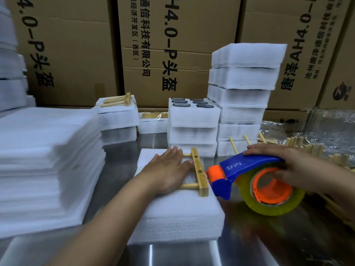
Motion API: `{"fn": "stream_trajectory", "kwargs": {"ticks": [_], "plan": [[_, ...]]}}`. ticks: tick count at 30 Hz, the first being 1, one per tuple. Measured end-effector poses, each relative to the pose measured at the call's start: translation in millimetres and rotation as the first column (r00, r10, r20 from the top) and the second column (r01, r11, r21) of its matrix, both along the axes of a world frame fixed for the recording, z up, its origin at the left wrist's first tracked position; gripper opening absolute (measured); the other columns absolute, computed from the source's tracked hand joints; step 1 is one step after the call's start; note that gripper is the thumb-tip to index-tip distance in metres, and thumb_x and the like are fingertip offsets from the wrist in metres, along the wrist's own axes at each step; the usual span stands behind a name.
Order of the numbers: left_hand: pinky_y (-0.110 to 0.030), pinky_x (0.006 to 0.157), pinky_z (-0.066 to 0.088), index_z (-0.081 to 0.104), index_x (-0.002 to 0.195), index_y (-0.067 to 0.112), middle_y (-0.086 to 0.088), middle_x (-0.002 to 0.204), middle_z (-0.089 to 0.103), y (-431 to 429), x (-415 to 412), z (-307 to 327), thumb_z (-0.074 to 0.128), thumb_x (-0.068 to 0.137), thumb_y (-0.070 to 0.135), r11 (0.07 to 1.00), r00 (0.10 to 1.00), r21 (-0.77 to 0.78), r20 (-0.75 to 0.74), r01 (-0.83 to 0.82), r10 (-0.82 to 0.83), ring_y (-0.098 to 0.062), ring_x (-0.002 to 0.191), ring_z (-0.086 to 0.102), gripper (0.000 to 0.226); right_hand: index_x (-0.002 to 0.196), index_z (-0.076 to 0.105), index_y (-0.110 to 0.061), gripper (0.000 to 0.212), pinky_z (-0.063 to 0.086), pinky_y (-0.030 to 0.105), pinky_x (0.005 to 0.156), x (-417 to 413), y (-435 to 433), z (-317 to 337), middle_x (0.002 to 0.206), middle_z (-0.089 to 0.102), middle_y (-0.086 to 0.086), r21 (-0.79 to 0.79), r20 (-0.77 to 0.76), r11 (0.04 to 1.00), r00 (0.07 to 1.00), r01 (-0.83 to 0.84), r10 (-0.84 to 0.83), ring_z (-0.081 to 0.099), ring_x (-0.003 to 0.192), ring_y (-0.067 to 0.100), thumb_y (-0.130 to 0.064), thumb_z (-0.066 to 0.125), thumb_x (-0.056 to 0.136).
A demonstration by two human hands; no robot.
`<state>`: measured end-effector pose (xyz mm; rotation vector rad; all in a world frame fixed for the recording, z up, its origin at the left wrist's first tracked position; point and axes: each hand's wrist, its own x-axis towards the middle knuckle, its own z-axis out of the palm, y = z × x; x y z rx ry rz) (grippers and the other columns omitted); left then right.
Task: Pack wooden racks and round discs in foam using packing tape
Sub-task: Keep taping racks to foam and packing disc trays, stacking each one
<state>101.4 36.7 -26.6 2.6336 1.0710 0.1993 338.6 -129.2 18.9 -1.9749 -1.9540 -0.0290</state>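
A wooden rack (199, 172) lies flat on a white foam block (178, 214) in the middle of the metal table. My left hand (169, 169) presses flat on the rack's pegs, fingers straight. My right hand (292, 169) grips a blue and orange tape dispenser (249, 175) with a clear tape roll; its orange nose touches the rack's right bar. Behind, a foam block (194, 116) holds several dark round discs (180, 105) in its holes.
A tall pile of foam sheets (48, 166) fills the left. Stacked foam blocks (244, 89) rise at the back right, and another rack (117, 99) tops foam at back left. Loose racks (307, 148) and plastic bags lie at the right. Cardboard boxes (172, 45) wall the back.
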Motion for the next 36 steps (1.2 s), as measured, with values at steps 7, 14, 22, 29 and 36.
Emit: {"fn": "stream_trajectory", "kwargs": {"ticks": [7, 14, 22, 29, 36], "plan": [[-0.03, 0.115, -0.004, 0.001, 0.151, 0.019, 0.005, 0.158, -0.008, -4.2, -1.3, 0.3, 0.015, 0.1, 0.046, 1.0, 1.0, -0.002, 0.02, -0.003, 0.003, -0.006, 0.144, -0.009, 0.059, 0.107, 0.053, -0.06, 0.062, 0.043, 0.007, 0.055, 4.1, 22.4, 22.9, 0.101, 0.064, -0.017, -0.339, -0.055, 0.936, 0.991, 0.095, -0.121, 0.062, 0.076, -0.002, -0.003, 0.057, 0.085], [-0.031, 0.115, -0.005, -0.002, 0.151, 0.018, 0.004, 0.158, -0.01, -2.9, 0.1, 0.0, 0.014, 0.1, 0.046, 1.0, 1.0, 0.005, -0.009, -0.007, 0.007, -0.007, 0.144, -0.011, 0.06, 0.113, 0.047, -0.059, 0.069, 0.044, 0.015, 0.078, 10.8, 5.5, 23.9, 0.127, 0.052, -0.014, -0.166, 0.076, 0.957, 0.971, 0.237, -0.227, 0.054, 0.103, 0.008, 0.0, 0.056, 0.079], [-0.032, 0.116, -0.004, -0.003, 0.151, 0.018, 0.003, 0.158, -0.011, -1.9, -0.2, 0.0, 0.012, 0.1, 0.047, 1.0, 0.999, 0.006, -0.041, -0.006, 0.007, -0.007, 0.144, -0.012, 0.061, 0.141, 0.042, -0.032, 0.073, 0.032, 0.051, 0.097, -56.9, 3.6, -53.9, 0.15, 0.029, 0.015, 0.361, 0.345, 0.838, 0.777, 0.409, -0.527, 0.037, 0.126, 0.041, -0.015, 0.071, 0.077], [-0.034, 0.117, -0.003, -0.003, 0.151, 0.017, 0.002, 0.158, -0.011, -1.6, -0.3, 0.7, 0.012, 0.1, 0.047, 1.0, 0.999, 0.012, -0.046, -0.002, 0.002, -0.008, 0.144, -0.011, 0.061, 0.104, 0.074, -0.028, 0.078, 0.051, 0.054, 0.064, -85.1, -25.6, -85.0, 0.12, 0.054, 0.014, 0.449, 0.355, 0.869, 0.851, 0.208, -0.386, 0.056, 0.089, 0.038, -0.043, 0.091, 0.029], [-0.036, 0.118, -0.003, -0.001, 0.152, 0.017, 0.0, 0.159, -0.01, 0.8, 0.6, -0.4, 0.012, 0.1, 0.046, 0.999, 0.998, 0.038, -0.06, 0.006, -0.003, -0.011, 0.144, -0.012, 0.061, 0.094, 0.077, -0.028, 0.042, 0.05, 0.053, 0.07, -81.1, -29.3, -94.8, 0.103, 0.068, 0.016, 0.505, 0.286, 0.849, 0.899, 0.153, -0.332, 0.066, 0.073, 0.037, -0.02, 0.072, 0.053]]}}
